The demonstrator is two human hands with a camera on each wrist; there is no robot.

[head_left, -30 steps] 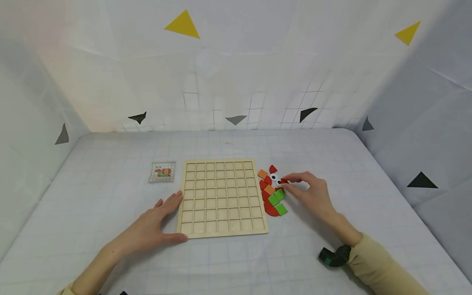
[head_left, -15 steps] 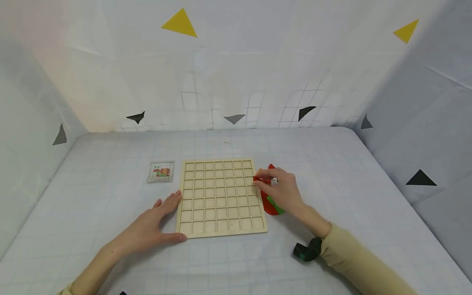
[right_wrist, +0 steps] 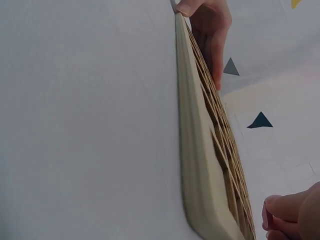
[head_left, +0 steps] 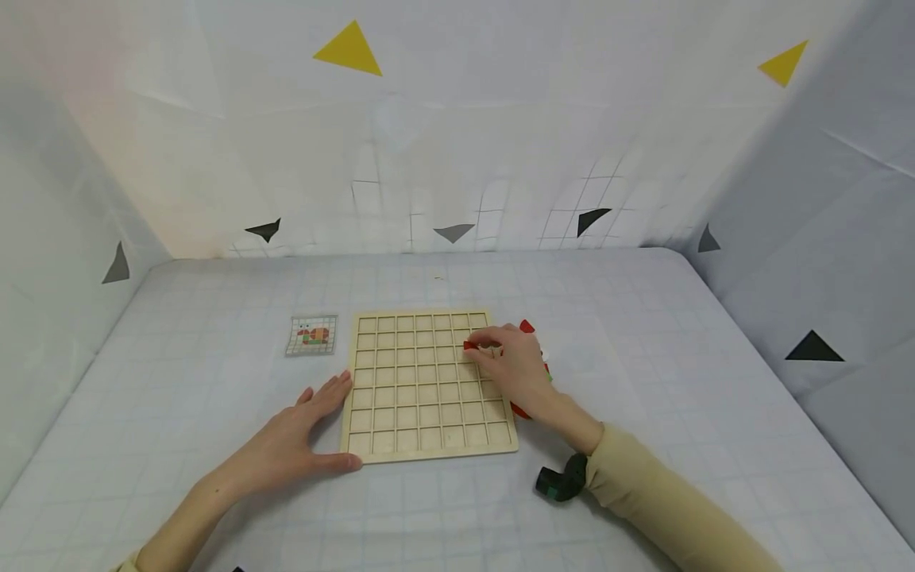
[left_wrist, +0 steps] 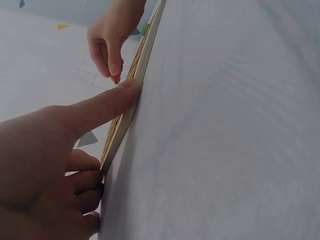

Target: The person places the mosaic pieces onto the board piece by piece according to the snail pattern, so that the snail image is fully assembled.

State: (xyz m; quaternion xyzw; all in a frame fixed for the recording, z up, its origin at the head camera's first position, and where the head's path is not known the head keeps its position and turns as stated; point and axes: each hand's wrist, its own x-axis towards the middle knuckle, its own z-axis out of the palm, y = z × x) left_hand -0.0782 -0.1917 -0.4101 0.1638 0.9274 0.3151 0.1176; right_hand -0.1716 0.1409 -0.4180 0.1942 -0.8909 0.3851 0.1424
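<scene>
A pale wooden grid board point(head_left: 407, 395) lies flat on the table, its shallow square cells bare where they show. My left hand point(head_left: 282, 445) rests at the board's left side, fingertips along the edge and thumb point(left_wrist: 107, 107) on the near left corner. Over the upper right cells, my right hand point(head_left: 520, 369) pinches a small red tile point(head_left: 469, 345) between thumb and fingertips. That tile point(right_wrist: 267, 216) is seen edge-on in the right wrist view. Beyond the board's right edge lie more tiles, among them a red one point(head_left: 526, 326), mostly hidden behind the right hand.
A small picture card point(head_left: 311, 335) with a colourful figure on a grid lies left of the board. A black device point(head_left: 562, 479) sits at the right wrist, beside the beige sleeve point(head_left: 665, 496). White sheeting point(head_left: 457, 119) with coloured triangles stands behind the table.
My right hand has moved left from the tile pile to over the board's right part, carrying a red tile. The left hand has stayed at the board's left edge.
</scene>
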